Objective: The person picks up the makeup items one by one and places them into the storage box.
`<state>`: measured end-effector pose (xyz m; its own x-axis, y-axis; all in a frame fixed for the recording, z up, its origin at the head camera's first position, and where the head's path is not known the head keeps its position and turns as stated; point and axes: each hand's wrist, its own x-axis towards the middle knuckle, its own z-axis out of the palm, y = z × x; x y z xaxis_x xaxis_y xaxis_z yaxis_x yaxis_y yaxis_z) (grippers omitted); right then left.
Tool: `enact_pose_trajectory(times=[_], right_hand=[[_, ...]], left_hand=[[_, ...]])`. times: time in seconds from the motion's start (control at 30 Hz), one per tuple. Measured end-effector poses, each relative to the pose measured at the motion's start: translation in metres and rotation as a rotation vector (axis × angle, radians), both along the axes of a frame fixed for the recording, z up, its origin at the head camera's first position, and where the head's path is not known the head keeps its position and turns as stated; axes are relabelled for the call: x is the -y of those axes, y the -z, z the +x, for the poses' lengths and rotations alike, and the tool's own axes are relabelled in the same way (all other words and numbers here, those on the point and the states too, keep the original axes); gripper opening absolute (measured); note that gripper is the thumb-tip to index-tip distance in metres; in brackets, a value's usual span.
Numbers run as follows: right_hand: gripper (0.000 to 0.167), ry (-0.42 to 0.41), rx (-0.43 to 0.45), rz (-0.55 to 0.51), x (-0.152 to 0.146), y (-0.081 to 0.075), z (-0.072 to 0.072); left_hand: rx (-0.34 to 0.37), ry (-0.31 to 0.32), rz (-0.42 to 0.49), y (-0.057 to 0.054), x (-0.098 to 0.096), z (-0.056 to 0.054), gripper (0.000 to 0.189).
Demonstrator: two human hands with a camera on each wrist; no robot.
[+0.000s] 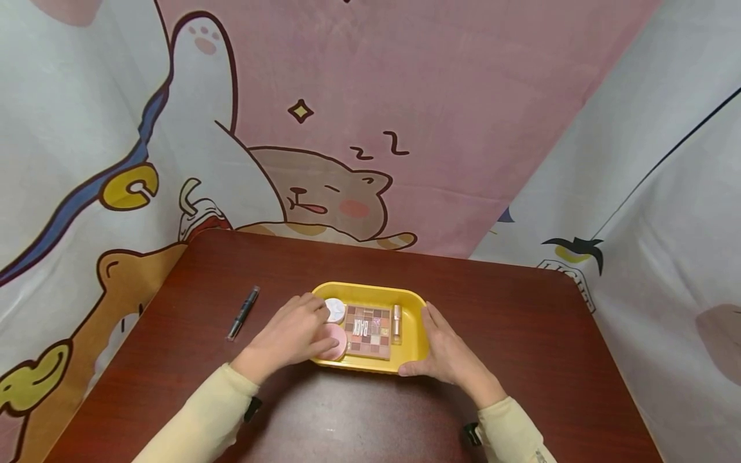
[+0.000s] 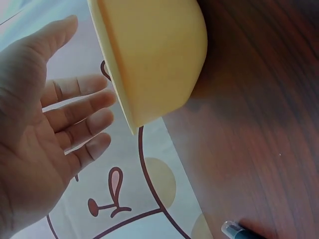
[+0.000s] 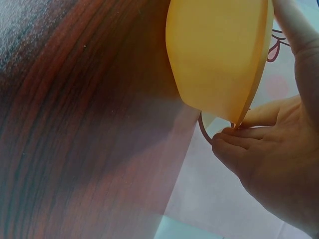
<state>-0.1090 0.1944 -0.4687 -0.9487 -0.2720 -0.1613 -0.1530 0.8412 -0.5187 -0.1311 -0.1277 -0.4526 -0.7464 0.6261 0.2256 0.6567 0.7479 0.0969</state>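
Observation:
A yellow plastic tray stands on the table with cosmetics in it. Inside lie a pink round compact, a white round case, an eyeshadow palette marked "BACK" and a slim lipstick-like tube. My left hand reaches over the tray's left end, its thumb overlapping the pink compact. In the left wrist view those fingers are spread loosely beside the rim, holding nothing. My right hand grips the tray's right end, with the thumb at the near corner and the fingers along the far side.
A dark pen-like stick with a clear cap lies on the table, left of the tray. The reddish-brown wooden table meets a cartoon-printed curtain at the back and sides.

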Motion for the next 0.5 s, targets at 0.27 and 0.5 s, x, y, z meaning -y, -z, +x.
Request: enact_pose_trajectory(times=[0.27,0.5], right_hand=[[0.144,0.015,0.011,-0.008,0.000,0.000,0.000],[0.143,0.021,0.015,0.001,0.000,0.000,-0.001]], left_hand=[[-0.014,-0.009,0.051,-0.002,0.013,0.003,0.036],[0.019,-0.040,0.056,-0.001,0.025,0.007,0.054]])
